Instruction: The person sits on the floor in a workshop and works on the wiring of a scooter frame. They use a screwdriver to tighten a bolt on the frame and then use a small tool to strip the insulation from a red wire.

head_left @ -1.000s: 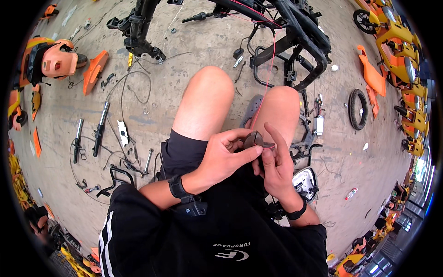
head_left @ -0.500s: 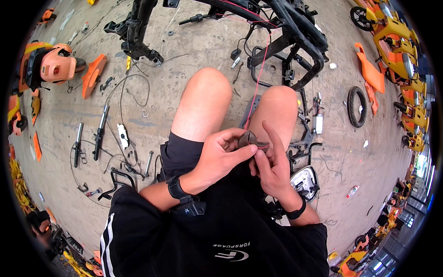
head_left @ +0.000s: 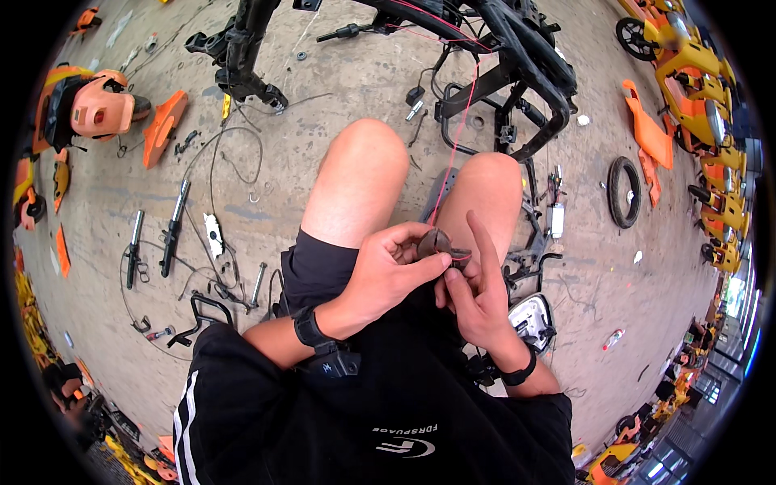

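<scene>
Above my lap, my left hand [head_left: 384, 275] is closed on a small dark brown, rounded part [head_left: 436, 243] with a slit in it, thumb in front and fingers behind. My right hand [head_left: 477, 295] pinches the lower right edge of the same part between thumb and curled fingers, while one finger points up. A thin pink cord [head_left: 454, 153] runs from the part, between my knees, up to a black scooter frame [head_left: 508, 48]. Its near end lies along the part's edge by my right thumb. What the part is I cannot make out.
Shock absorbers [head_left: 175, 230], cables and a bent black bracket [head_left: 202, 311] lie on the floor at left. To the right are a white-and-black housing [head_left: 532, 319], a tyre [head_left: 624, 192] and orange panels [head_left: 647, 125]. Yellow scooters [head_left: 695, 73] line the far right.
Both hands keep nearly the same place and grip on the brown part. My right thumb has slid slightly down along its edge.
</scene>
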`<state>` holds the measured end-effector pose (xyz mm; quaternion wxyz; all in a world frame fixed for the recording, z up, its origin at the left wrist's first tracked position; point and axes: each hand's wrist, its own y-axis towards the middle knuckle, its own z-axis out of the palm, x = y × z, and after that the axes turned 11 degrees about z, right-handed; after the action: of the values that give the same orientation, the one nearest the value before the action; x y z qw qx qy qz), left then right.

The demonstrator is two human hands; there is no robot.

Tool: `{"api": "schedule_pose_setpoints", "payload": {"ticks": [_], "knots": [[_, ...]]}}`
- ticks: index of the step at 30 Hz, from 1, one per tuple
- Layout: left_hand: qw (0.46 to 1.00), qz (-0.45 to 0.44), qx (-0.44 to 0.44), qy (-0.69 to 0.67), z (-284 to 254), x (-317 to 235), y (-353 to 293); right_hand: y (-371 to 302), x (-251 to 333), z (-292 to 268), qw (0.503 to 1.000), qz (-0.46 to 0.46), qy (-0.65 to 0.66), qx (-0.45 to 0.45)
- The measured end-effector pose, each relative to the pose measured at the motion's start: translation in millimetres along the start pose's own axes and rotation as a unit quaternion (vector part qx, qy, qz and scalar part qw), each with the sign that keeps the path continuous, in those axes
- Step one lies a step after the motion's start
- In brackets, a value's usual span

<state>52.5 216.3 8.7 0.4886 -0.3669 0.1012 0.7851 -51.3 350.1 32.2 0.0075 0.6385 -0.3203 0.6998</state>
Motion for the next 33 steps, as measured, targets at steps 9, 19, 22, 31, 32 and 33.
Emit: {"api": "schedule_pose_setpoints", "payload": {"ticks": [9, 19, 22, 31, 32, 33], "knots": [[1.0, -0.017, -0.009, 0.003, -1, 1, 0, 1, 9, 4, 0.996, 0.063, 0.061, -0.02], [1.0, -0.011, -0.013, -0.004, -4, -1, 2, 0, 8, 0, 0.994, 0.096, 0.046, -0.032], [1.0, 0.0, -0.01, 0.022, -5, 2, 2, 1, 12, 4, 0.993, 0.095, 0.032, -0.054], [1.0, -0.01, -0.006, 0.025, -5, 3, 1, 3, 11, 10, 0.994, 0.067, 0.014, -0.085], [1.0, -0.013, -0.001, 0.024, -5, 2, 1, 3, 11, 11, 0.994, 0.061, 0.01, -0.087], [1.0, -0.013, -0.001, 0.013, -6, 2, 1, 3, 10, 11, 0.994, 0.058, 0.005, -0.09]]}}
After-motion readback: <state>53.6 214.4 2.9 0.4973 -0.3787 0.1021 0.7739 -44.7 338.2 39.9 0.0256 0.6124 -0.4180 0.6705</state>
